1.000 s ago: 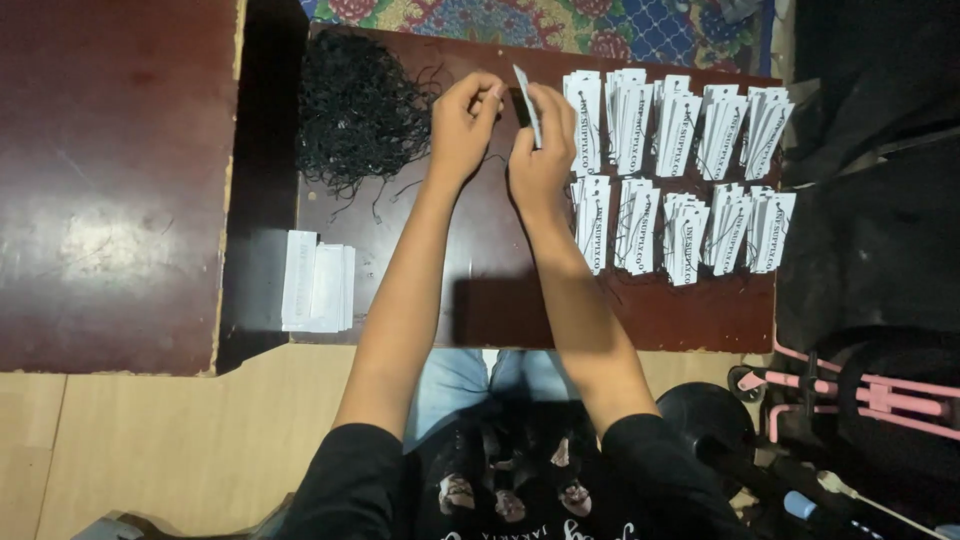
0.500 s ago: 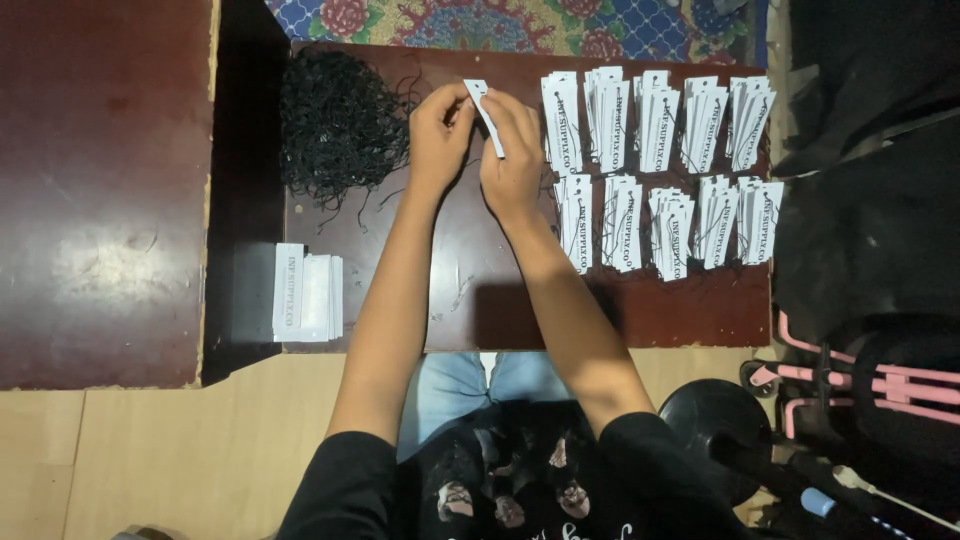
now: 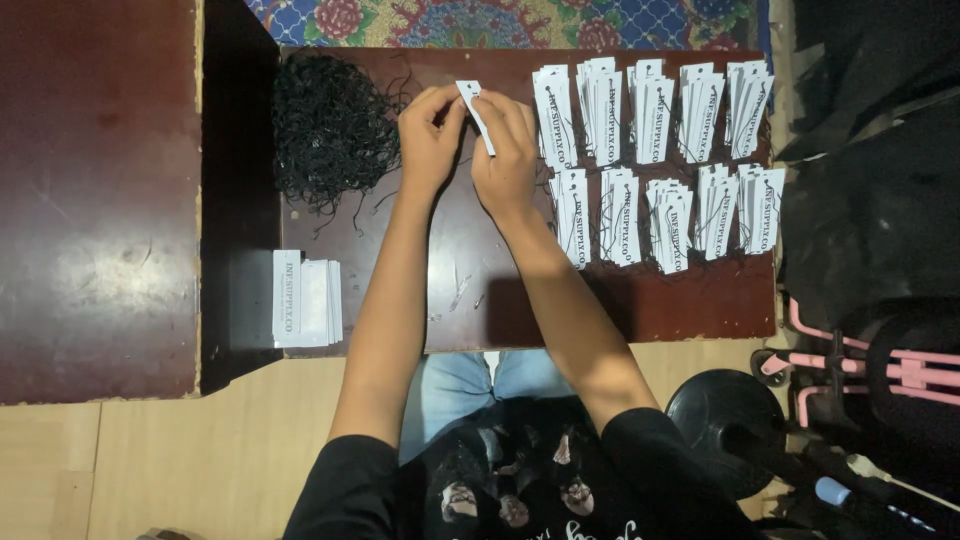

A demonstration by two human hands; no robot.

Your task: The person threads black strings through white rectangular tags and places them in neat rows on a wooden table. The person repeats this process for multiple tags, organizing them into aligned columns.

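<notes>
Both hands meet above the dark wooden table [image 3: 460,300], pinching one white paper tag [image 3: 476,112] between them; the left hand [image 3: 430,140] grips its upper end, the right hand [image 3: 505,150] its lower edge; a tangle of black strings [image 3: 330,130] lies just left, finished tag stacks [image 3: 655,160] in rows at right, a blank tag pile [image 3: 305,310] nearer the table's front edge.

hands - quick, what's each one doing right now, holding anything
Left hand: closed, fingers pinching the white tag.
Right hand: closed, also pinching that white tag.
</notes>
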